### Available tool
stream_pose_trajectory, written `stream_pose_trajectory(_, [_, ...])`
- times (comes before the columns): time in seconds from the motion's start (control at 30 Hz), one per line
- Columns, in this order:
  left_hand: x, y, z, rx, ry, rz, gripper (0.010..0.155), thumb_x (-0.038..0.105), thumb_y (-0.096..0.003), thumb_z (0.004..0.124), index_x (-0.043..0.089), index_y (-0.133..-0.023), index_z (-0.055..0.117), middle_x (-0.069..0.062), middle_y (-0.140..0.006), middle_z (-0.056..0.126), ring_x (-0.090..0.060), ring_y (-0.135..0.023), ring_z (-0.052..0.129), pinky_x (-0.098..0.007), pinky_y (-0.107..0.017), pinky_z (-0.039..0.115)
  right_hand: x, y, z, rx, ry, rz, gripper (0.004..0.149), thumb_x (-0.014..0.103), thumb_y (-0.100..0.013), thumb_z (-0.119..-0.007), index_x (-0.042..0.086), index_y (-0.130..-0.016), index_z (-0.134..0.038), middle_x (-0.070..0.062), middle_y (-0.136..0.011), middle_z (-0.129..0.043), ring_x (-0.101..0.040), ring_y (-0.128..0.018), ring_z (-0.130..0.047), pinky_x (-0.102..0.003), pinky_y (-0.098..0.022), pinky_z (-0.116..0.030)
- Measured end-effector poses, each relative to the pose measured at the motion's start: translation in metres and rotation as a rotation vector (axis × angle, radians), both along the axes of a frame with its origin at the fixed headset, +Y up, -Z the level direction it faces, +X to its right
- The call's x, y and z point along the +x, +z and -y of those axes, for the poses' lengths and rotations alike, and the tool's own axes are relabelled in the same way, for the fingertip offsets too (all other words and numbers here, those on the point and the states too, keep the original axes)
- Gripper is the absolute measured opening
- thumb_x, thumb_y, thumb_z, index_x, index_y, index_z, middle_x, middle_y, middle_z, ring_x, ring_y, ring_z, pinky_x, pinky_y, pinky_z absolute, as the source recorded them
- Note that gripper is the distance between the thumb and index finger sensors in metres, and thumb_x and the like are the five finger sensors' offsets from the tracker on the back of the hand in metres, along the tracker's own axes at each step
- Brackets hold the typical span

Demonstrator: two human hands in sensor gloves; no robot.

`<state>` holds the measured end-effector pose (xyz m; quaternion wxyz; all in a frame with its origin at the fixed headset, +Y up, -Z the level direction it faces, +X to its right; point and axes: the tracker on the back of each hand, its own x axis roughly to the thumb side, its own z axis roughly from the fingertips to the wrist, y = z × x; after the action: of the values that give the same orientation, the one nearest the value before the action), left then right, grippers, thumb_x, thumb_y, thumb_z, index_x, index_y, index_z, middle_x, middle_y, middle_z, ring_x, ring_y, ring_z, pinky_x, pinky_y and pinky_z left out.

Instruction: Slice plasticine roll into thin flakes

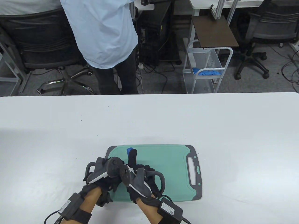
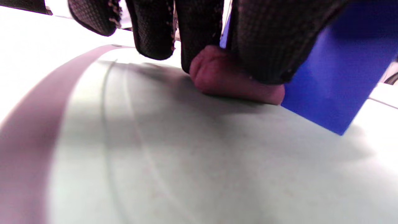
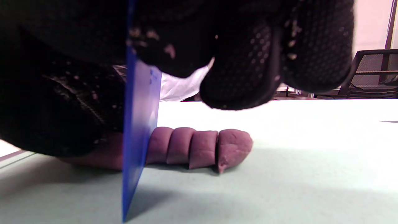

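Observation:
A purple plasticine roll (image 3: 199, 149) lies on the green cutting board (image 1: 168, 163). Several cut slices still lean together at its free end. My right hand (image 1: 140, 179) grips a blue plastic blade (image 3: 138, 130) that stands upright in the roll, its edge down at the board. The blade's tip (image 1: 129, 149) shows in the table view. My left hand (image 1: 102, 172) presses its fingers (image 2: 264, 46) on the uncut end of the roll (image 2: 230, 77), right beside the blade (image 2: 335, 81). In the table view both hands hide the roll.
The board has a grey rim and a handle slot (image 1: 193, 171) at its right end. It lies on a white table (image 1: 70, 130). A person in a light shirt (image 1: 102, 35) stands beyond the far edge, with office chairs and a white trolley (image 1: 205, 70).

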<state>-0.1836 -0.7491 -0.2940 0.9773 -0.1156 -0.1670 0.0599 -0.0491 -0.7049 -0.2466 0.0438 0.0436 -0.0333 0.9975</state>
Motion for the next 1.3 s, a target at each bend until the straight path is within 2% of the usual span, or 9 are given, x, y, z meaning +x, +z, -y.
stream_pose_trajectory(0.13, [0.0, 0.0, 0.001, 0.015, 0.017, -0.009, 0.051, 0.042, -0.0333, 0.092, 0.043, -0.084, 0.086, 0.012, -0.093, 0.091, -0.03, -0.1, 0.081, -0.059, -0.073, 0.066, 0.0, 0.009, -0.002, -0.055, -0.006, 0.01, 0.085, 0.041, -0.045, -0.083, 0.018, -0.106, -0.028, -0.002, -0.04, -0.094, -0.03, -0.04, -0.1, -0.057, -0.042, -0.084])
stream_pose_trajectory(0.27, [-0.001, 0.002, 0.0, 0.059, 0.006, -0.009, 0.053, 0.043, -0.0312, 0.094, 0.044, -0.084, 0.086, 0.014, -0.089, 0.095, -0.029, -0.099, 0.084, -0.058, -0.073, 0.067, 0.003, 0.011, -0.002, -0.048, -0.036, 0.003, 0.085, 0.041, -0.045, -0.083, 0.018, -0.106, -0.029, -0.003, -0.04, -0.094, -0.03, -0.04, -0.1, -0.057, -0.042, -0.084])
stream_pose_trajectory(0.53, [-0.004, 0.0, 0.0, 0.062, 0.023, -0.029, 0.06, 0.045, -0.0286, 0.097, 0.039, -0.086, 0.082, 0.016, -0.087, 0.098, -0.028, -0.097, 0.087, -0.058, -0.073, 0.068, 0.01, 0.015, -0.012, -0.038, -0.099, 0.012, 0.084, 0.041, -0.045, -0.083, 0.017, -0.106, -0.031, -0.003, -0.04, -0.094, -0.031, -0.041, -0.1, -0.057, -0.042, -0.083])
stream_pose_trajectory(0.9, [-0.007, -0.001, 0.0, 0.062, 0.018, -0.046, 0.056, 0.049, -0.028, 0.096, 0.037, -0.082, 0.087, 0.012, -0.088, 0.097, -0.031, -0.097, 0.086, -0.059, -0.073, 0.068, 0.006, 0.022, -0.022, -0.027, -0.117, -0.012, 0.083, 0.041, -0.045, -0.084, 0.016, -0.106, -0.033, -0.003, -0.039, -0.094, -0.03, -0.039, -0.101, -0.057, -0.041, -0.084])
stream_pose_trajectory(1.3, [-0.008, -0.002, 0.0, 0.053, 0.042, -0.054, 0.051, 0.047, -0.0288, 0.096, 0.037, -0.079, 0.091, 0.012, -0.084, 0.099, -0.03, -0.096, 0.087, -0.058, -0.073, 0.068, 0.005, 0.021, -0.017, -0.051, -0.1, -0.017, 0.083, 0.04, -0.045, -0.084, 0.016, -0.106, -0.033, -0.003, -0.039, -0.094, -0.031, -0.039, -0.101, -0.057, -0.041, -0.084])
